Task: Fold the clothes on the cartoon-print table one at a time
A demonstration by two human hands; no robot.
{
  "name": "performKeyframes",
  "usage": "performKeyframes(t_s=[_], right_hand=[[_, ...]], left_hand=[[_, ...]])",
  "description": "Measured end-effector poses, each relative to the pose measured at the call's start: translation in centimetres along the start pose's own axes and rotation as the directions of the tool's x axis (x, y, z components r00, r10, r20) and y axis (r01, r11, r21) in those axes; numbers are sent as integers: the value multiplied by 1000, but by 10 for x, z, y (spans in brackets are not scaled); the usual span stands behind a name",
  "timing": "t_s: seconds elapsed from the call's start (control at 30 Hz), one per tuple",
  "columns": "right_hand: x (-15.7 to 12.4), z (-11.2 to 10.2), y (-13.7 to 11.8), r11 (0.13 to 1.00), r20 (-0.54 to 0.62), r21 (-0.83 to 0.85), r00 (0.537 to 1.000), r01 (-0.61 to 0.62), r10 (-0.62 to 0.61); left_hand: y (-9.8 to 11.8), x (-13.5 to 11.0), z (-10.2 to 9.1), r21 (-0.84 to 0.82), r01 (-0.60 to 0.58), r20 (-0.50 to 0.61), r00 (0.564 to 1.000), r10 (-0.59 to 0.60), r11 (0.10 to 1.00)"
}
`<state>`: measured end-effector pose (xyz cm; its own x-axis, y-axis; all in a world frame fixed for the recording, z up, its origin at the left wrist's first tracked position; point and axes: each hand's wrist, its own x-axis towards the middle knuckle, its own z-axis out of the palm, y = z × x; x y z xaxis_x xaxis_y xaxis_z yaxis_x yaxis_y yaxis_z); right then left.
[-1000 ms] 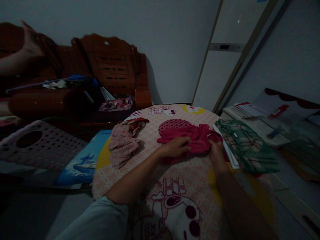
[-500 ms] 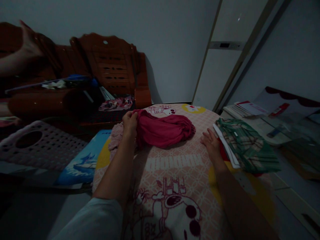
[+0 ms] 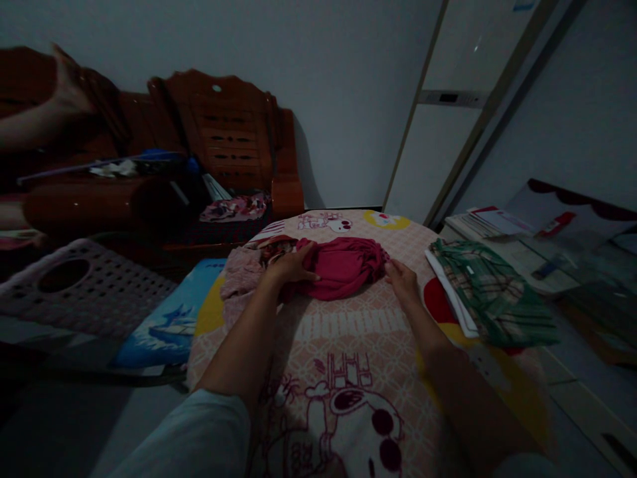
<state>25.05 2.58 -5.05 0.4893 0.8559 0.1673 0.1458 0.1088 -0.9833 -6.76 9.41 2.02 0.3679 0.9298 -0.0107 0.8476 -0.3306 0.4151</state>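
Note:
A crumpled dark-pink garment [image 3: 343,265] lies bunched on the cloth-covered round table [image 3: 358,325]. At its left end rests my left hand [image 3: 292,267], thumb and forefinger spread apart on the fabric; the other fingers are partly hidden. My right hand [image 3: 403,280] pinches the garment's right edge between thumb and fingertips. Just left of the garment are a pale pink textured cloth [image 3: 241,275] and a patterned brownish cloth [image 3: 276,245], partly covered by my left hand. To the right of my right hand sits a folded green plaid garment [image 3: 492,289] with a white layer along its left side.
A pink woven basket [image 3: 114,292] and a blue printed bag [image 3: 166,325] stand left of the table. Behind is a wooden bench [image 3: 219,126], with another person's bare foot [image 3: 70,93] at far left. Papers [image 3: 497,219] lie on a side surface at right.
My left hand has shifted right and down from the garment's left end, which has drawn inward, exposing the patterned cloth. My right hand has moved left and taken hold of its right edge.

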Motion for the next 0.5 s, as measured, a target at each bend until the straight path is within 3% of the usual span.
performKeyframes(t_s=[0.1, 0.17, 0.27, 0.37, 0.5], right_hand=[[28, 29, -16, 995, -50, -98, 999, 6, -11], [46, 47, -26, 987, -91, -162, 996, 10, -25], [61, 64, -33, 956, -7, -292, 1000, 21, -24], [62, 61, -35, 934, 64, -355, 998, 35, -13], [53, 34, -49, 959, -13, -274, 997, 66, -72]], left_hand=[[5, -3, -3, 74, 21, 73, 997, -26, 997], [5, -5, -7, 56, -36, 53, 998, 33, 998], [5, -9, -16, 36, -64, -46, 997, 65, 997], [2, -11, -25, 40, 87, -228, 971, -76, 995], [-6, -13, -30, -14, 274, -415, 873, -255, 962]])
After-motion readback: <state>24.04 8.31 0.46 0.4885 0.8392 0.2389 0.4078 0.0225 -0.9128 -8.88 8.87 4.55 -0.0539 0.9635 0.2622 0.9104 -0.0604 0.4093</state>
